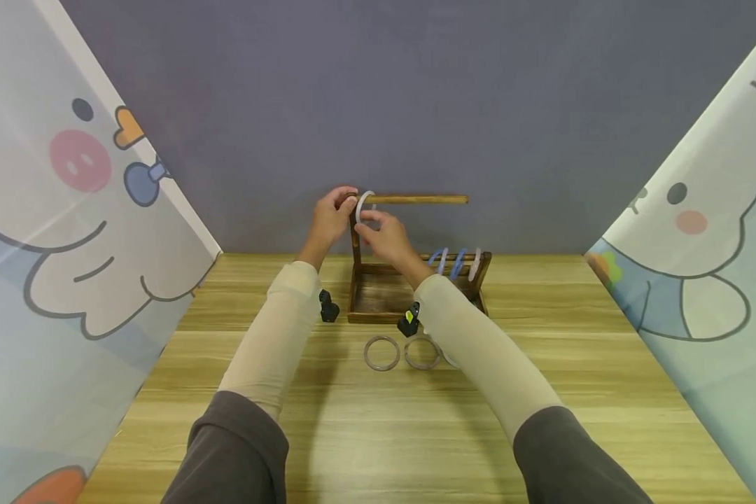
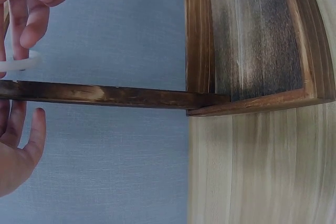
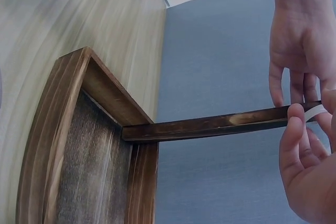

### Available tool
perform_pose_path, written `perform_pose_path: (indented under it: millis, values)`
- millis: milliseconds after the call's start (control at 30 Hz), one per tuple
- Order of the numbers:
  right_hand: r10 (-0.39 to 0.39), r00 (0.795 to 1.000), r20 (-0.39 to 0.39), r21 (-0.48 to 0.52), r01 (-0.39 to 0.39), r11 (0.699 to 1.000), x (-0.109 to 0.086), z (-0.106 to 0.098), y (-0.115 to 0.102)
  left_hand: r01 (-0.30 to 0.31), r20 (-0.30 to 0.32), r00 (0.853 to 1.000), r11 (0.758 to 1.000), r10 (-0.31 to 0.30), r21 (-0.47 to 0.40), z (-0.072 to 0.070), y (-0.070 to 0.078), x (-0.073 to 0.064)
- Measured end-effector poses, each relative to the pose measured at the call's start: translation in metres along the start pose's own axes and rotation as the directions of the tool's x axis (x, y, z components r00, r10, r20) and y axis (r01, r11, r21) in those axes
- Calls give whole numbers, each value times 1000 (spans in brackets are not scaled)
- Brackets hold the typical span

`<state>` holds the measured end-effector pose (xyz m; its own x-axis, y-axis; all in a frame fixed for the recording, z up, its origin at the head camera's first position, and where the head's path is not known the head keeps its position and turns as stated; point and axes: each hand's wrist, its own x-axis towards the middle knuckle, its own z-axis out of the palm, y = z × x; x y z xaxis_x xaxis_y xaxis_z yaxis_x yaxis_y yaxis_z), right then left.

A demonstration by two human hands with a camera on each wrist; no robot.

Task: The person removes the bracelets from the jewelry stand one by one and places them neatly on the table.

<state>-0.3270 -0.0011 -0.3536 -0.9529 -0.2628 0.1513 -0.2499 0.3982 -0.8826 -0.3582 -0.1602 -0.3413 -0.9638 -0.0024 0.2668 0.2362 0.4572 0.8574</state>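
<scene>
A wooden stand [image 1: 355,316] has an upright post, a horizontal bar [image 1: 428,199] and a tray below. My left hand [image 1: 332,215] grips the top of the post, its fingers passing behind the wood in the right wrist view. A white bangle [image 1: 362,204] hangs around the bar near the post. My right hand [image 1: 383,236] pinches this bangle from the right side. In the left wrist view the bangle [image 2: 26,61] stands just off the post [image 2: 105,95], among the right hand's fingers. Part of the bangle is hidden by the hands.
Several blue and pale bangles [image 1: 458,264] sit on the stand's right-hand rack. Two greyish bangles, a left one [image 1: 381,353] and a right one [image 1: 422,353], lie on the wood-grain table [image 1: 378,434] in front. Another lies partly under the right sleeve [image 1: 479,350]. A grey wall stands behind.
</scene>
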Motion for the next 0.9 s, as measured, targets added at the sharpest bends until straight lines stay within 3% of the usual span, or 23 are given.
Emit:
perform_pose_path:
  millis: [367,700,900]
  values:
    - [-95,990,-99,22,98,995,2,-4,3,-3,-3,1000,1000,3,-11,1,2,1]
    - [-104,977,-185,-73,92,993,6,-4,2,3,-5,1000,1000,-3,-9,1,0,1]
    - [-87,973,-213,-62,76,995,6,-5,2,0,-12,1000,1000,1,2,0,0,1]
